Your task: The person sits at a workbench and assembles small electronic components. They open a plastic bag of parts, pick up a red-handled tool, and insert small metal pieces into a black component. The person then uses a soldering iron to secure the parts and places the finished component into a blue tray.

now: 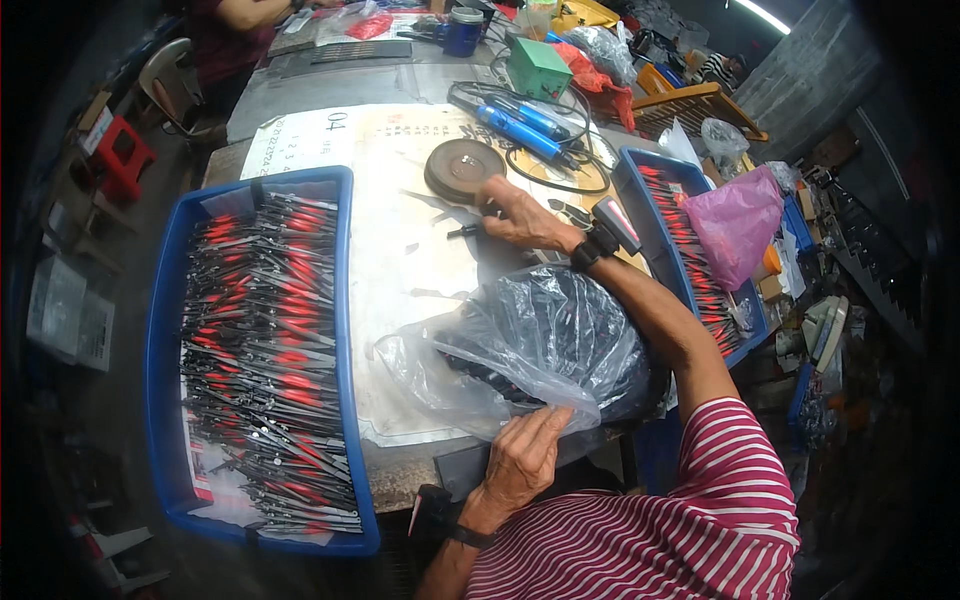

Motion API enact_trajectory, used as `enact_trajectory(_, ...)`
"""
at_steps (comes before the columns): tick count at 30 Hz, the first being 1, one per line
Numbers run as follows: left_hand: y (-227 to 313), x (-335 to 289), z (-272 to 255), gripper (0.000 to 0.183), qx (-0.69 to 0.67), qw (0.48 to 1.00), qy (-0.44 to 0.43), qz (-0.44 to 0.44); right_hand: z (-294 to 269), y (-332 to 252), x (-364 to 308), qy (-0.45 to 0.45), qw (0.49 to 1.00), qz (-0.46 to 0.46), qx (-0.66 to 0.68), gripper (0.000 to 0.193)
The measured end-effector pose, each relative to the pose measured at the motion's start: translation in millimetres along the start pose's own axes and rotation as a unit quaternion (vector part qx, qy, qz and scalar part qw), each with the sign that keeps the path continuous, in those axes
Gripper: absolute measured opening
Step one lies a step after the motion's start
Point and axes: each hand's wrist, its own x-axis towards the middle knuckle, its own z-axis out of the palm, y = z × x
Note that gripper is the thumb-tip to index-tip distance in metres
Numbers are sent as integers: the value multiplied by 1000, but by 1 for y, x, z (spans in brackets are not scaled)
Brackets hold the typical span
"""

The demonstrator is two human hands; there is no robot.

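Observation:
A clear plastic bag (pixel 519 372) full of dark parts lies on the table close to my body. My left hand (pixel 522 452) pinches the bag's near edge between thumb and fingers. Farther off, my right hand (pixel 527 217) reaches across to a round brown dish (pixel 462 172), its curled fingers against the right rim. A small black piece (pixel 464 231) shows just left of those fingertips; whether they grip it is hidden. On the left stands a blue tray (pixel 345 330) packed with rows of black and red slender tools (pixel 290 370).
Two blue cylindrical tools (pixel 525 128) with black cables lie beyond the dish, near a green box (pixel 540 70). Another blue tray (pixel 690 250) of similar tools stands at right, partly under a pink bag (pixel 735 225). Another person (pixel 228 45) sits at the far left.

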Motion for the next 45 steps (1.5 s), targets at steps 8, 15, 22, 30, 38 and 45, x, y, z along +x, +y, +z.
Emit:
enact_trajectory(8,1,2,2,41,23,1000,9,0,14,-5,1,-70,995,-69,-11,26)
enact_trajectory(15,14,6,4,46,31,999,29,6,16,1,-5,-94,992,-18,-79,24)
enact_trajectory(22,31,20,5,53,71,994,80,17,-22,-56,-4,-49,990,80,103,29)
enact_trajectory(30,41,39,14,56,93,993,66,-32,-47,-178,-45,-173,942,-232,172,19)
enact_trajectory(38,45,35,21,47,143,987,0,-79,-49,-191,-76,-285,909,-248,-175,24)
enact_trajectory(45,45,41,25,59,143,989,28,-41,-63,-123,-62,-213,960,-2,181,24)
